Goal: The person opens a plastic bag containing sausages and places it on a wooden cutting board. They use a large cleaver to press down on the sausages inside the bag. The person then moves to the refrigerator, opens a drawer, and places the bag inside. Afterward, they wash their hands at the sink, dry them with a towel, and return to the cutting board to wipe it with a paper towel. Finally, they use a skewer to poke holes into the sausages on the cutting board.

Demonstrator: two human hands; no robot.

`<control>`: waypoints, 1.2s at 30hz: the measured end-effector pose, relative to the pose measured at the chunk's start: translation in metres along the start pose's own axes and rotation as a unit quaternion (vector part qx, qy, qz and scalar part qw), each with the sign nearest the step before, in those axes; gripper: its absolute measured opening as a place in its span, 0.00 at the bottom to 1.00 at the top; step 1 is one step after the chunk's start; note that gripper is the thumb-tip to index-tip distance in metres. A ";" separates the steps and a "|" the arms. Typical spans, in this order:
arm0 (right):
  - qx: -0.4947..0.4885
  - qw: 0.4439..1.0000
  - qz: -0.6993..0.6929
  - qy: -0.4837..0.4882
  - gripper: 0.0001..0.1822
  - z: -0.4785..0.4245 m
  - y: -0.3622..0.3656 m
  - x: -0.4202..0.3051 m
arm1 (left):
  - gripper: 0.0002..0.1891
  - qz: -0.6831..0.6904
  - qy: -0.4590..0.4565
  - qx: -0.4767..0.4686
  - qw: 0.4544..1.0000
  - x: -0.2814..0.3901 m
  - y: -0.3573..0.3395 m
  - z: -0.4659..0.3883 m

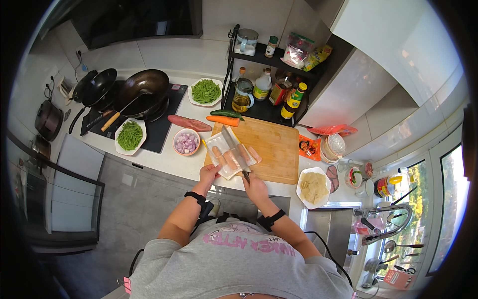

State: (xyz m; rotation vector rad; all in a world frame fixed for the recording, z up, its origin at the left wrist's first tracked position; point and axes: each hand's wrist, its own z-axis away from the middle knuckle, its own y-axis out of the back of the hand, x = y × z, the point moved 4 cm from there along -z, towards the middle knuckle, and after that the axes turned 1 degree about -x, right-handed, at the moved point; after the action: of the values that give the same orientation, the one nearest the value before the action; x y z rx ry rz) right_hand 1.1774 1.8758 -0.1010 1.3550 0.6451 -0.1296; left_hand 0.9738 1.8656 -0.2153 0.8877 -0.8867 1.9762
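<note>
My right hand (256, 189) grips the dark handle of a kitchen knife (236, 148), its wide blade pointing away from me over a wooden cutting board (278, 149). Under the blade lies a clear plastic food package (215, 141) with several pinkish, sausage-like pieces (231, 159) in it. The thumb and fingers of my left hand (210, 175) pinch the package's near left edge. One pinkish piece (255, 154) lies at the right of the package on the board. Whether the blade touches the pieces cannot be seen.
A carrot (223, 120) and a cucumber (227, 113) lie at the board's far left corner. Left are a bowl of diced onion (186, 142), a reddish tuber (189, 123) and a plate of cut green beans (129, 136). A wok (143, 91) stands on the cooktop. Right is a plate of pale slices (313, 188).
</note>
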 end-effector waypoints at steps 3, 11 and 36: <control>0.024 1.000 -0.012 -0.010 0.17 0.001 -0.003 0.000 | 0.08 0.010 -0.010 -0.009 1.000 -0.004 -0.002 -0.003; -0.004 1.000 0.008 0.003 0.16 -0.005 -0.010 0.004 | 0.08 0.006 -0.013 -0.007 1.000 -0.003 -0.001 -0.003; 0.088 0.970 -0.165 -0.153 0.16 0.062 0.011 0.089 | 0.15 -0.670 -0.327 -0.163 0.646 0.118 -0.048 -0.038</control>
State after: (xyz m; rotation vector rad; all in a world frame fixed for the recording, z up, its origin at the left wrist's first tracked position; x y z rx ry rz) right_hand 1.2781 1.8447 -0.1317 1.3516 0.6021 -0.6648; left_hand 0.9509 1.9610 -0.1259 1.4391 -0.5438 0.1535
